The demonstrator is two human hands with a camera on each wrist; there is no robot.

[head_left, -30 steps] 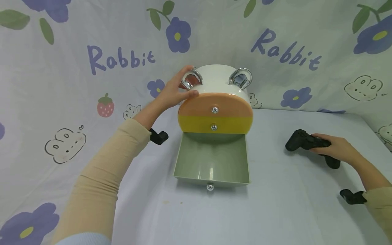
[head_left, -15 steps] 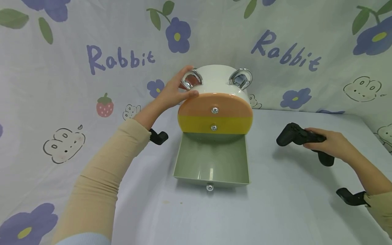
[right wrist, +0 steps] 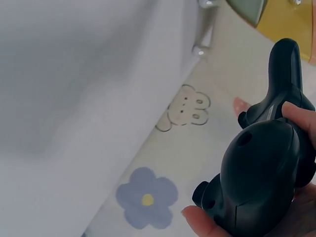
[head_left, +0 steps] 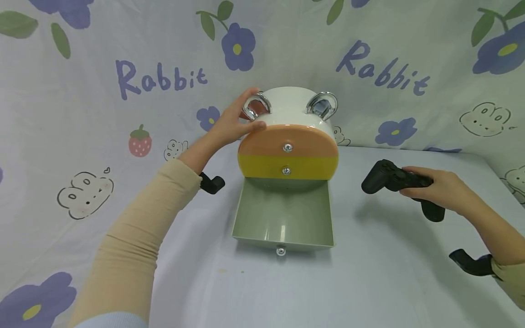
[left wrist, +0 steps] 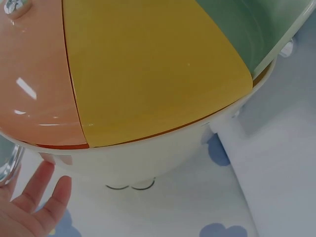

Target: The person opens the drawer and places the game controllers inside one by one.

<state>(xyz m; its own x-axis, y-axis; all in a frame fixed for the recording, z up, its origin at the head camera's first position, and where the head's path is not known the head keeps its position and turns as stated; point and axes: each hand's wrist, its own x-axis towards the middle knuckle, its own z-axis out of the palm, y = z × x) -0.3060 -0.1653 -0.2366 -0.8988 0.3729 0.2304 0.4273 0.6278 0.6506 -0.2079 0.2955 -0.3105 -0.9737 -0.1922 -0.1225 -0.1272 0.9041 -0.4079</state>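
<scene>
A small drawer cabinet [head_left: 288,105] with a white shell, two shiny ear loops and stacked orange and yellow drawer fronts stands mid-table. Its bottom green drawer [head_left: 283,214] is pulled out, with nothing inside. My left hand [head_left: 233,124] grips the cabinet's upper left, thumb on the front edge and fingers behind the left ear [head_left: 257,105]. In the left wrist view, two bent fingers [left wrist: 57,202] show beside the shell. Off to the cabinet's right, my right hand [head_left: 445,189] holds a black game controller [head_left: 383,176] in the air, with fingers and thumb around its middle.
White cloth printed with flowers and rabbits hangs behind the table [head_left: 369,282]. A black wrist mount [head_left: 471,263] sticks out near the right sleeve, another black mount [head_left: 212,183] near the left. The open drawer juts toward the front, a knob [head_left: 280,251] on its face.
My right hand has carried the controller left, toward the cabinet, and slightly upward, tilting it a little. The left hand, cabinet and open drawer have stayed put.
</scene>
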